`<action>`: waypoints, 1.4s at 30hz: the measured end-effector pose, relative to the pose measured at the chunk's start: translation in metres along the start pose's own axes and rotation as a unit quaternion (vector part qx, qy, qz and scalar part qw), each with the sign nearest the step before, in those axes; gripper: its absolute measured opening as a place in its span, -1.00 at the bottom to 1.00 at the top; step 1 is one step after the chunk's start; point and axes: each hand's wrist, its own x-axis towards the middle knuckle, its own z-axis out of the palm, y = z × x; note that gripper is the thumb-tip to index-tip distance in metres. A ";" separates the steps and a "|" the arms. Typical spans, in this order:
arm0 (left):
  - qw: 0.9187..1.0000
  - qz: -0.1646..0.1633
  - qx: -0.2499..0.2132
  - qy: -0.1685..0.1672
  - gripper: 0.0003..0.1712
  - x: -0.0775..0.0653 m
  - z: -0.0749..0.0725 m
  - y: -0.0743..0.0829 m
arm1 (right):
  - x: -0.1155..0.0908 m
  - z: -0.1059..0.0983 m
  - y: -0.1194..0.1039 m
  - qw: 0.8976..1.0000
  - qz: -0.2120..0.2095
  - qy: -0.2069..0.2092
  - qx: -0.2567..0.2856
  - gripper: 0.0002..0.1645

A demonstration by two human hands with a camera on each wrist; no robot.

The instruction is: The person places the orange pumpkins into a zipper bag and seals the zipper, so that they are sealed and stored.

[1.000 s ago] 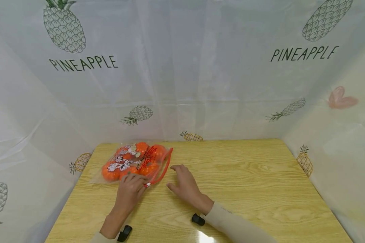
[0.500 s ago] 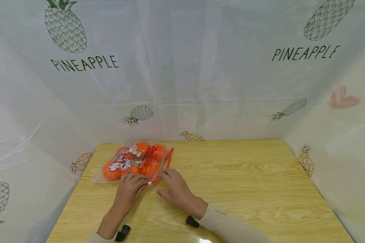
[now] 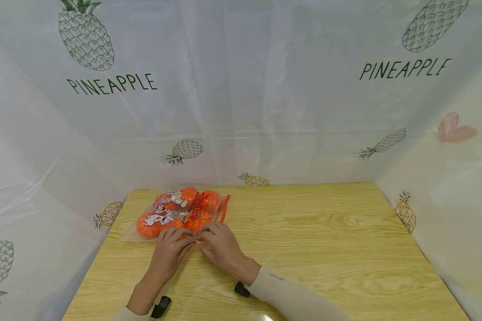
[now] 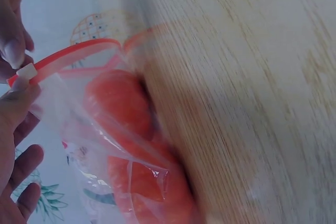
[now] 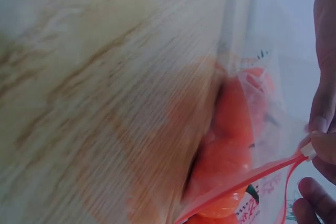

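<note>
A clear zip bag (image 3: 172, 214) with a red zip edge and cartoon print lies at the back left of the table. Several glossy orange round things (image 4: 118, 103) fill it; their exact kind is unclear. My left hand (image 3: 172, 249) pinches the bag's near corner beside the end of the zip. Close against it, my right hand (image 3: 223, 249) has its thumb and fingers at the small white slider (image 5: 308, 151), pinching it. In the left wrist view, the slider (image 4: 26, 72) sits at the zip's end between both hands' fingertips. The zip edge stands slightly apart along its length.
The wood-grain table (image 3: 313, 240) extends to the right of the bag. White curtains (image 3: 249, 98) printed with pineapples stand behind it and at both sides. Black wrist devices, such as the right one (image 3: 242, 290), are worn near both sleeves.
My right hand has moved left to the bag's near corner, from apart to meeting the slider. My left hand has kept its hold there, and the bag has stayed nearly still.
</note>
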 end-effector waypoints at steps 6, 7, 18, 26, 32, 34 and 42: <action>1.000 -0.004 -0.010 0.005 -0.80 -0.002 0.001 -0.001 | 0.003 0.005 0.001 1.000 0.004 0.001 -0.019 -0.82; 1.000 -0.003 -0.010 0.006 -0.80 -0.002 0.001 -0.001 | 0.003 0.006 0.002 1.000 0.003 0.000 -0.023 -0.82; 1.000 0.013 -0.009 0.015 -0.45 0.000 0.001 -0.001 | 0.005 0.009 0.005 0.999 -0.013 -0.003 -0.034 -0.86; 1.000 0.015 0.011 0.007 -0.35 0.000 0.003 0.001 | 0.005 0.007 0.006 0.998 -0.029 -0.008 -0.060 -0.88; 1.000 0.019 0.007 0.004 -0.42 0.000 0.005 0.001 | 0.004 0.007 0.010 0.997 -0.038 -0.017 -0.068 -0.88; 1.000 0.022 0.005 0.005 -0.42 0.000 0.006 0.000 | 0.005 0.007 0.011 0.997 -0.041 -0.018 -0.071 -0.89; 0.999 0.036 0.011 0.015 -0.43 0.000 0.007 0.002 | 0.006 0.006 0.013 0.995 -0.047 -0.020 -0.084 -0.92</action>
